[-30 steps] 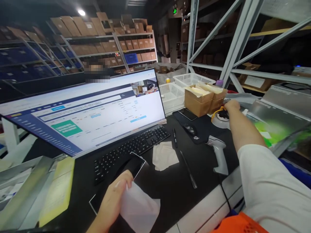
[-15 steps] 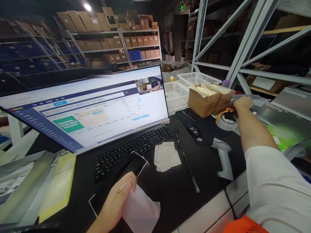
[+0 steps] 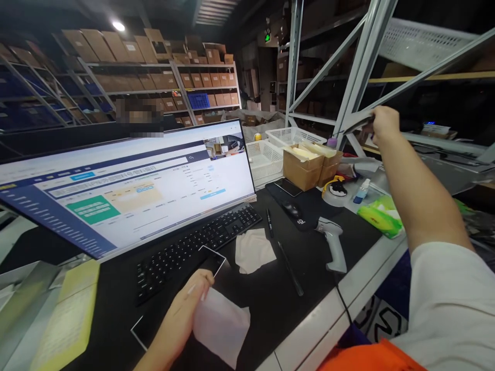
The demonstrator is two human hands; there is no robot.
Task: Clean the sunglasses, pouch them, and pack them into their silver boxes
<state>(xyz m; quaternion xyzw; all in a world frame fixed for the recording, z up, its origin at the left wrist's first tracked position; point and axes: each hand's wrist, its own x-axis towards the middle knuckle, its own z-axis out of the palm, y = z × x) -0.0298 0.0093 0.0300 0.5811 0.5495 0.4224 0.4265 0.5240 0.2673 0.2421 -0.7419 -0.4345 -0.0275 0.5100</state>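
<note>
My left hand (image 3: 195, 293) is closed on a thin white sheet or pouch (image 3: 222, 322), which hangs from the fingers at the front of the desk. Behind and under that hand lies a dark glossy panel with a white edge (image 3: 212, 257); whether the fingers also grip it I cannot tell. My right hand (image 3: 385, 123) is stretched out, raised at the far right by the rack, its fingers wrapped round a thin grey flat object (image 3: 356, 123) seen nearly edge-on. A crumpled pale cloth (image 3: 255, 251) rests beside the keyboard (image 3: 201, 250).
A monitor (image 3: 154, 206) stands behind the keyboard. Two pens, a mouse (image 3: 291, 208) and a barcode scanner (image 3: 332, 245) lie on the black mat. Farther right are a tape roll (image 3: 334, 193), a green packet (image 3: 381, 215), cardboard boxes (image 3: 303, 167) and white baskets (image 3: 265, 159). A metal rack (image 3: 359, 77) rises behind.
My right hand has risen from beside the tape roll to the rack and now holds the grey object. The view has turned right; grey lettered boxes are no longer seen there. My left hand keeps its hold.
</note>
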